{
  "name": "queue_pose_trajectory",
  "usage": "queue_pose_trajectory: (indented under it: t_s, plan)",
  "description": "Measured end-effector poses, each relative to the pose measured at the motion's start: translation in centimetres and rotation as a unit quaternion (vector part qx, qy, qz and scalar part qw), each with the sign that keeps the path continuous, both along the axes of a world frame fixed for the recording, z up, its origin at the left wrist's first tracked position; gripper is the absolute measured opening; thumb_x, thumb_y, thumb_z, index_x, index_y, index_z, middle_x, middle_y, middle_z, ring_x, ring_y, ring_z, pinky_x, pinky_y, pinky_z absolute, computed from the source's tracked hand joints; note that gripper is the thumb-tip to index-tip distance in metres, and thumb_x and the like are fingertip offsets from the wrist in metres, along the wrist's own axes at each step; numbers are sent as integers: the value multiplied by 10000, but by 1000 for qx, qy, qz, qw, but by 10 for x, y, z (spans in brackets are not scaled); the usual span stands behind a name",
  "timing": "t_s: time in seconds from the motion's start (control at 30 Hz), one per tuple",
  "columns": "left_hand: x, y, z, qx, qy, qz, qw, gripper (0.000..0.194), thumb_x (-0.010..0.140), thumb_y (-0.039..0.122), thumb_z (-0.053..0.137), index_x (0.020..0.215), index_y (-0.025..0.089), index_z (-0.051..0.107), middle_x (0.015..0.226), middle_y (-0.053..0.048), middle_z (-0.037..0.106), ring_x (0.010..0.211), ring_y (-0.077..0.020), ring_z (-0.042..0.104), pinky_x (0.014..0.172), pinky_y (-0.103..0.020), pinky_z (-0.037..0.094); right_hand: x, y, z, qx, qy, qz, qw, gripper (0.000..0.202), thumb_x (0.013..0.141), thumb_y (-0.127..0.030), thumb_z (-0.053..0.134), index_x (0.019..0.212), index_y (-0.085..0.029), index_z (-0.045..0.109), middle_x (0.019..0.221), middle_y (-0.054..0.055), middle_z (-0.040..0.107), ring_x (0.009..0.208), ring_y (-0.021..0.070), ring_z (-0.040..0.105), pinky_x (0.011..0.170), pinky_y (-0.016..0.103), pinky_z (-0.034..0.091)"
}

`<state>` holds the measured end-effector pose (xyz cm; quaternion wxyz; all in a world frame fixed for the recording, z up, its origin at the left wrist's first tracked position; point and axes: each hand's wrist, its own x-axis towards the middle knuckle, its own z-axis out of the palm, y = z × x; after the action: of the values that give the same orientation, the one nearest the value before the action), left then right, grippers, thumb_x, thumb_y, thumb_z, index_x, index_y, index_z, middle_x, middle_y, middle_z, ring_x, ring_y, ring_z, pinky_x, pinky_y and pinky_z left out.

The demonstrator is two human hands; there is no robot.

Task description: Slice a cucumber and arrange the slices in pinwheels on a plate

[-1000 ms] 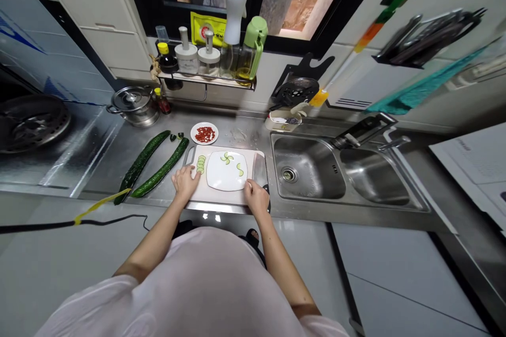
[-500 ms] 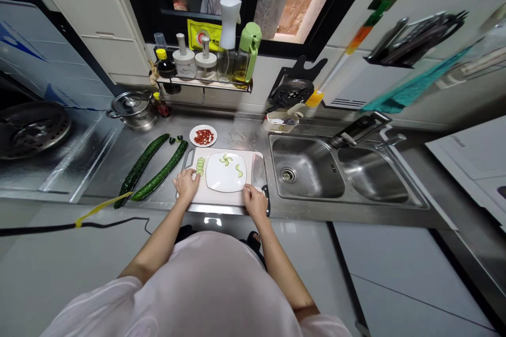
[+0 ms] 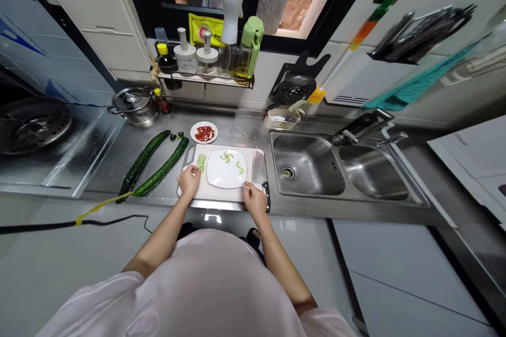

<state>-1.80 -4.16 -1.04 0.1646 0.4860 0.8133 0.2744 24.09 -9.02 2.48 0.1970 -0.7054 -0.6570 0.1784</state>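
My left hand is at the left of the cutting board, thumb and fingers pinched at the lower end of a row of cucumber slices. Whether a slice is lifted does not show. On the board lies a white squarish plate with thin cucumber pieces fanned at its top and a curved pair at its right. My right hand is closed in a pinch beside the plate's lower right corner; what its fingertips hold is hidden. A kitchen knife lies along the board's right side.
Two whole cucumbers and cut ends lie left of the board. Behind it stands a small plate of chopped red pieces. To the right is a double sink; a lidded pot and a seasoning shelf are farther back.
My left hand has shifted slightly right, its fingers drawn together at the lower cucumber slices. My right hand stays near the plate's corner. The view has tilted slightly.
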Motion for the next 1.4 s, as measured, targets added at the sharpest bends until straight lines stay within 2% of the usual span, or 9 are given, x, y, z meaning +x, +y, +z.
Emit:
queue_pose_trajectory:
  t_s: [0.2, 0.37, 0.5, 0.63, 0.9, 1.03, 1.2, 1.3, 1.4]
  plan:
    - [-2, 7, 9, 70, -263, 32, 962, 261, 699, 378, 652, 859, 179, 598, 782, -26, 650, 715, -143, 596, 695, -256, 447, 0, 6, 5, 11, 34, -7, 999, 370, 913, -408, 422, 1072, -236, 708, 724, 29, 680, 673, 173, 598, 619, 245, 344]
    - [8, 10, 54, 144, -436, -8, 888, 351, 601, 379, 752, 831, 164, 598, 725, -10, 624, 689, -119, 591, 704, -244, 454, -6, 26, 30, 40, 92, 1, 995, 388, 890, -420, 441, 1081, -205, 700, 633, 7, 616, 607, 161, 558, 611, 245, 357]
    - [18, 6, 92, 162, -469, -33, 868, 346, 585, 356, 792, 812, 159, 620, 736, -4, 621, 676, -103, 580, 695, -235, 454, -18, 40, 54, 69, 154, 39, 985, 396, 874, -427, 472, 1100, -182, 685, 606, -11, 572, 587, 148, 531, 614, 245, 378]
    - [25, -1, 110, 170, -483, -55, 857, 324, 595, 328, 801, 817, 158, 637, 787, -17, 637, 705, -107, 587, 700, -235, 460, -33, 48, 76, 99, 205, 68, 971, 366, 879, -425, 490, 1072, -186, 689, 697, 11, 609, 640, 144, 540, 651, 251, 412]
    - [38, -14, 128, 171, -461, -116, 863, 270, 650, 324, 783, 820, 160, 652, 833, -26, 645, 731, -110, 579, 731, -242, 457, -57, 61, 113, 137, 254, 181, 940, 210, 888, -361, 540, 939, -221, 688, 900, 32, 644, 908, 170, 560, 803, 283, 427]
    - [41, -15, 131, 168, -457, -131, 863, 264, 648, 330, 788, 810, 164, 663, 805, -22, 639, 711, -110, 568, 711, -239, 455, -63, 63, 113, 102, 248, 195, 943, 178, 866, -351, 562, 795, -219, 658, 834, 14, 642, 899, 178, 543, 823, 301, 411]
    - [45, -17, 128, 139, -516, -106, 839, 321, 702, 377, 748, 938, 173, 672, 792, -23, 660, 683, -98, 573, 642, -207, 437, -67, 65, 106, 88, 304, 141, 938, 232, 853, -386, 538, 730, -210, 625, 813, 21, 656, 871, 182, 540, 721, 275, 418]
    - [50, -21, 125, 67, -602, -88, 791, 359, 771, 448, 676, 1003, 177, 640, 798, -39, 674, 623, -86, 560, 539, -184, 403, -67, 66, 107, 94, 326, 118, 933, 251, 843, -407, 537, 710, -208, 613, 799, 19, 658, 864, 178, 552, 710, 268, 424]
    - [57, -26, 123, -61, -716, -103, 688, 405, 816, 520, 608, 1018, 169, 615, 822, -68, 680, 617, -98, 578, 513, -185, 416, -67, 65, 111, 83, 365, 109, 921, 248, 829, -407, 548, 711, -198, 610, 777, 16, 653, 821, 169, 571, 690, 259, 439]
